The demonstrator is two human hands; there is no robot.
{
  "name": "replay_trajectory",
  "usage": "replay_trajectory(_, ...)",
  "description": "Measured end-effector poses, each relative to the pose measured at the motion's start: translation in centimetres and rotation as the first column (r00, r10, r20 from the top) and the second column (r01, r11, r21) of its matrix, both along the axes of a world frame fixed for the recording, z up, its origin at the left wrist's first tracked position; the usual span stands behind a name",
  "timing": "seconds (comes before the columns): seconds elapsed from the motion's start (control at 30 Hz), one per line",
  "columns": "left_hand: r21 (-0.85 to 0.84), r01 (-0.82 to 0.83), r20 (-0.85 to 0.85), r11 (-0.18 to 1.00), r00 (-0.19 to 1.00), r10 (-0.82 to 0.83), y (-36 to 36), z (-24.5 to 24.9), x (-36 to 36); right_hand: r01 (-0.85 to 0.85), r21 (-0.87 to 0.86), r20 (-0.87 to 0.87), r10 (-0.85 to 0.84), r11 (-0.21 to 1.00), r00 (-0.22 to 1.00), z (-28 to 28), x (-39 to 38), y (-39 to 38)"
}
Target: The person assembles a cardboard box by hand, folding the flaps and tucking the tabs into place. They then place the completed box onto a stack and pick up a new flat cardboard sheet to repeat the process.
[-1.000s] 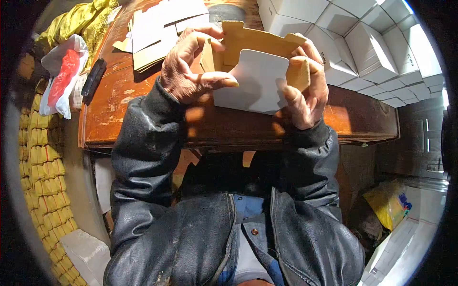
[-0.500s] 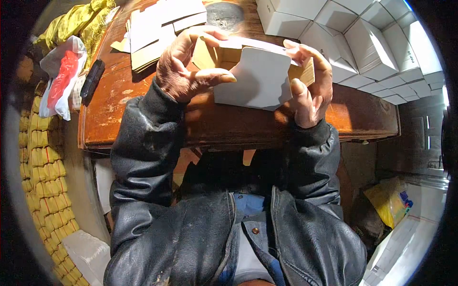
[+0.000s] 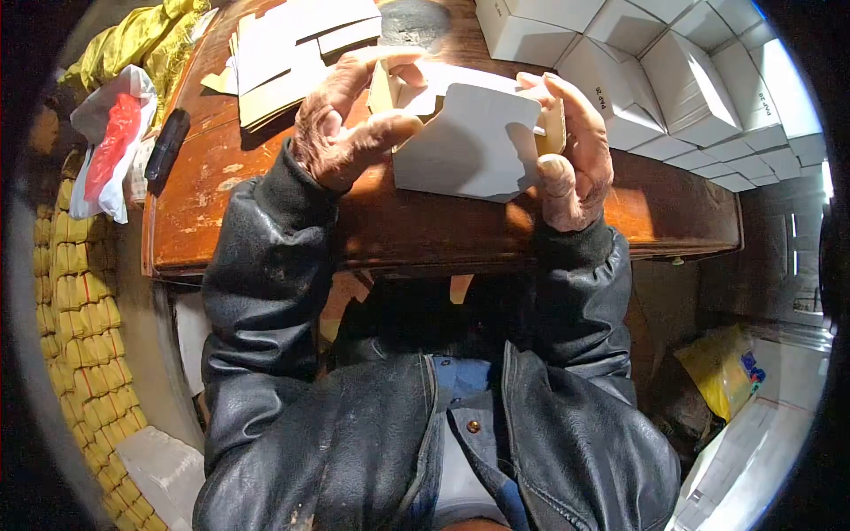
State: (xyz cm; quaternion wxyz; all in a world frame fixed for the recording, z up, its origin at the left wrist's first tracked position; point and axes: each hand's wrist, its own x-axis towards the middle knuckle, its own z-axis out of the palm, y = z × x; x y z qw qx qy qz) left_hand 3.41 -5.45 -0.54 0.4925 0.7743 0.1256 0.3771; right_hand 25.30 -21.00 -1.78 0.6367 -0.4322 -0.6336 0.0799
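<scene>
You hold a small box (image 3: 465, 146) in front of you, over the front part of a worn brown table (image 3: 212, 217). It is white outside and brown inside, with its top open and a tall white panel facing you. Whether its base touches the wood, you cannot tell from here.

Your left hand (image 3: 345, 115) grips the box's left end, thumb on the near side and fingers curled over the far corner, a brown flap standing between them. Your right hand (image 3: 575, 155) grips the right end the same way, thumb near, fingers bent along the far edge, another brown flap between.

Beyond your left hand lies a stack of flat cards (image 3: 274, 53), white and tan. Beyond your right hand, white boxes (image 3: 620, 80) are packed side by side, some printed "PAP 20". At the table's left edge sit a black object (image 3: 168, 146) and a plastic bag (image 3: 111, 146) with red showing; yellow cloth (image 3: 142, 40) is heaped behind. Your jacket (image 3: 328, 451) is black and shiny.
</scene>
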Motion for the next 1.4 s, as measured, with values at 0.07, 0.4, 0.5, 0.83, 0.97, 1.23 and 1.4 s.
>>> replay_trajectory(0.07,0.091,-0.035,0.024,0.995,0.999,0.033,-0.4,-0.4,0.3,0.0,-0.046,0.001,0.0,0.999,1.0,0.0,0.1,-0.2)
replay_trajectory(0.4,0.171,-0.029,-0.009,0.985,0.999,0.031,-0.3,0.5,0.7,-0.063,-0.015,-0.106,0.061,0.998,0.992,0.2,-0.9,-0.1)
replay_trajectory(0.5,0.166,-0.038,-0.009,0.985,0.999,0.04,0.0,-0.5,1.2,-0.039,-0.002,-0.068,0.038,0.999,0.997,0.0,-0.7,-0.1)
replay_trajectory(0.83,0.29,0.018,0.091,0.957,0.995,-0.047,-0.8,1.1,1.6,-0.048,0.007,0.012,0.048,0.999,0.999,0.1,-0.3,0.1)
replay_trajectory(0.97,0.15,0.175,0.232,0.973,0.951,-0.207,-0.8,0.0,1.8,-0.081,0.072,-0.033,0.083,0.994,0.996,0.0,-0.9,0.4)
replay_trajectory(1.23,0.244,0.261,0.215,0.934,0.924,-0.315,-0.1,-0.4,1.8,-0.05,0.181,0.218,0.01,0.982,0.976,-0.2,0.4,1.1)
replay_trajectory(1.4,0.218,0.238,0.123,0.946,0.955,-0.269,-0.8,0.7,1.5,-0.093,0.133,0.155,0.072,0.987,0.985,0.0,-0.1,0.8)
